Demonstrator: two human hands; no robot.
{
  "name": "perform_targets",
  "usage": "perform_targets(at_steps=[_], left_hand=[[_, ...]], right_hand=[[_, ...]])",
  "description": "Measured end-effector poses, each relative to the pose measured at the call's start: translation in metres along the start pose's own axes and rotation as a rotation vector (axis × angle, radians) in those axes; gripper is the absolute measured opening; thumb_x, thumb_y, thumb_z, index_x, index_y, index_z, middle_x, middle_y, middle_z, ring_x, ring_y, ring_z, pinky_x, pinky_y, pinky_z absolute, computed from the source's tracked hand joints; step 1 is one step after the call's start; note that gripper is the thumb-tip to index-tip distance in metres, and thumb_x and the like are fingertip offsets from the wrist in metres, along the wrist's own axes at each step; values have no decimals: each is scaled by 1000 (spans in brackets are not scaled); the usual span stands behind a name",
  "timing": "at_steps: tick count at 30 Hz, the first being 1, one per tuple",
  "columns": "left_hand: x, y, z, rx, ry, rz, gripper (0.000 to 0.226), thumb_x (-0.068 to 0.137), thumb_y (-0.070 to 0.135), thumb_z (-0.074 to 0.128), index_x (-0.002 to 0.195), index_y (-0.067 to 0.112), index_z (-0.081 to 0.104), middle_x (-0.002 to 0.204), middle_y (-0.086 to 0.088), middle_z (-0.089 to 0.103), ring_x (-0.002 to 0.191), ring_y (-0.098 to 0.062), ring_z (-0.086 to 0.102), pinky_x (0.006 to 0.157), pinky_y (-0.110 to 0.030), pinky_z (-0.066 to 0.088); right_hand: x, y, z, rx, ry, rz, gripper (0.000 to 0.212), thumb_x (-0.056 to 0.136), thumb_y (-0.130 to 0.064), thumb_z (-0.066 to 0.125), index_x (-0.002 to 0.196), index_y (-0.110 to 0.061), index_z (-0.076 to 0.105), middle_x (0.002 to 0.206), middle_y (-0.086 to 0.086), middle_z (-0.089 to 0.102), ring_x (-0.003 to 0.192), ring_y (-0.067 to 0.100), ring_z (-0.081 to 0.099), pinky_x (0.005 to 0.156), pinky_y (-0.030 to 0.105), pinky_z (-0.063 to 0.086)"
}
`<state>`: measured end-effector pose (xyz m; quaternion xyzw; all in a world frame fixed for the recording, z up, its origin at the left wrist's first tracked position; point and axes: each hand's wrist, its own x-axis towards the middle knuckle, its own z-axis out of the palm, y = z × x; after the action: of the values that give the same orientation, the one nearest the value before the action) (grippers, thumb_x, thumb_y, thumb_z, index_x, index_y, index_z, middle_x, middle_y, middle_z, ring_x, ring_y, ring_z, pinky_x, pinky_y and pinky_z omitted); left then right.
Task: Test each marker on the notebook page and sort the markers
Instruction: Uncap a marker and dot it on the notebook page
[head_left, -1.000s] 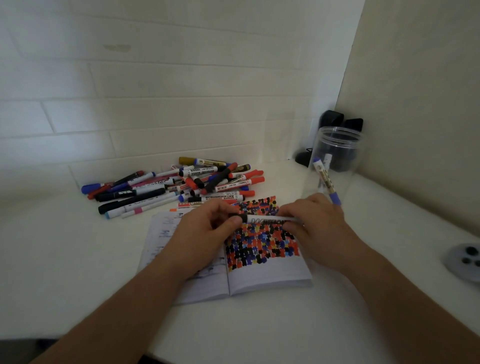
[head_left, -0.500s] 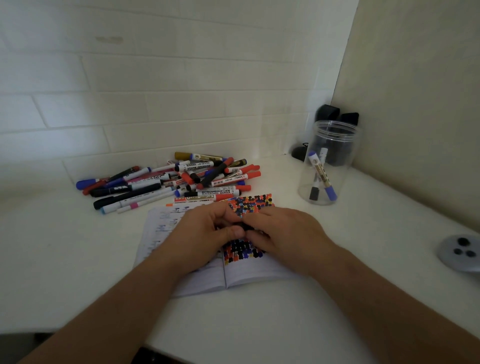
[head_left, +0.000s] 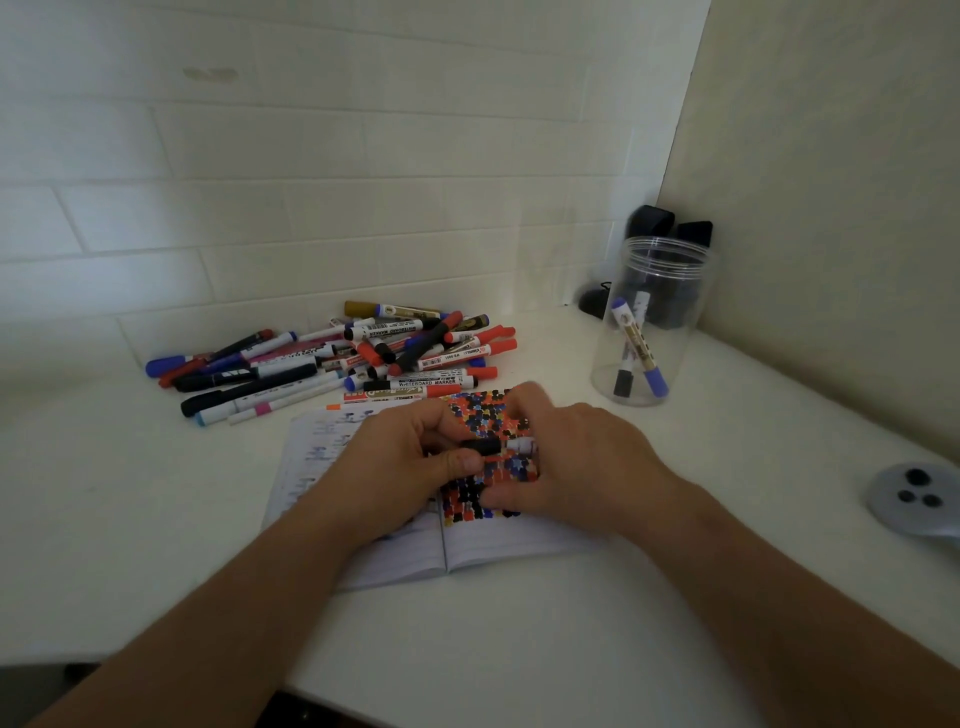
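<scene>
Two hands meet over the open notebook (head_left: 467, 540), which lies flat on the white surface (head_left: 156, 519). The left hand (head_left: 400, 467) curls its fingers (head_left: 462, 460) round the black cap (head_left: 483, 448) of a marker, thumb pressed along it. The right hand (head_left: 582, 467) covers the marker's white barrel (head_left: 522, 446); its fingers are bent round it, though exactly how they grip is hidden from where I stand. Cap and barrel sit just over the notebook's right page, which is filled with small black, red, orange and blue test marks.

Behind the notebook, toward the tiled wall, a loose pile of markers (head_left: 363, 358) sprawls, its nearest ones touching the notebook's far edge. To the right of the notebook stands a clear plastic jar (head_left: 654, 322), upright, with a blue-capped marker (head_left: 639, 345) and a black-capped one (head_left: 626, 364) leaning inside. Farther right of the notebook, near the surface's edge, lies a grey round device (head_left: 914, 499) with three dark spots.
</scene>
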<state>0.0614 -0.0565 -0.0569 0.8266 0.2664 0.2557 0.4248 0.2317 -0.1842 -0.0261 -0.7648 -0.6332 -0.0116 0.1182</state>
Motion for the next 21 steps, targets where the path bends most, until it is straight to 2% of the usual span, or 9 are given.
perform_targets(at_steps=[2,5,6,9,11,14,16,18,21], left_hand=[[0,-1,0,9,18,-11,12,88,25,79,93,29,69,89,13,77,86,-5,73,83,-37,59],[-1,0,1,37,8,-14,11,92,32,75,97,35,66,93,15,76,90,-2,71,88,-35,58],[-1,0,2,40,-1,-11,10,93,33,73,98,37,65,94,15,76,91,-1,70,89,-35,58],[-2,2,3,92,-23,9,9,93,36,72,98,39,64,91,18,73,87,4,67,82,-27,54],[-3,2,3,133,-36,26,11,92,37,74,98,39,65,90,19,72,86,5,66,78,-22,51],[-4,2,4,189,-72,70,14,88,40,78,96,38,67,90,19,74,85,4,67,75,-16,50],[-4,2,5,232,-99,103,16,86,39,80,95,37,68,90,21,74,85,5,67,70,-9,46],[-3,0,6,271,-120,139,16,85,37,82,95,37,69,91,23,74,87,6,67,71,-9,47],[-3,-2,6,300,-121,182,17,84,35,83,95,36,70,91,22,73,87,4,68,71,-11,50]], right_hand=[[-4,6,-9,78,-2,96,56,81,-64,72,107,-32,33,84,-11,60,70,6,59,60,31,53],[-14,32,-15,398,97,208,17,93,-20,65,90,-23,49,78,-5,63,70,7,59,67,30,57],[-17,42,-17,622,150,237,16,94,-5,58,89,-21,57,84,-2,69,77,14,63,73,31,59],[-22,67,-22,1402,186,217,57,83,27,34,103,-11,72,108,10,75,96,26,64,81,33,61],[-22,74,-24,1658,164,114,55,85,24,47,115,-15,72,112,13,72,97,24,65,80,34,60],[-21,72,-16,1657,72,4,38,78,-10,86,113,-15,70,96,13,66,82,20,64,66,29,56],[-20,62,-9,1525,-15,0,24,85,-29,83,93,-12,67,72,10,53,58,16,47,48,24,38],[-18,52,-1,1447,-95,38,23,95,-25,67,84,-8,57,59,8,38,47,16,25,43,28,20],[-19,37,5,1356,-151,65,9,79,-7,61,80,-6,52,59,10,35,48,17,22,46,28,17]])
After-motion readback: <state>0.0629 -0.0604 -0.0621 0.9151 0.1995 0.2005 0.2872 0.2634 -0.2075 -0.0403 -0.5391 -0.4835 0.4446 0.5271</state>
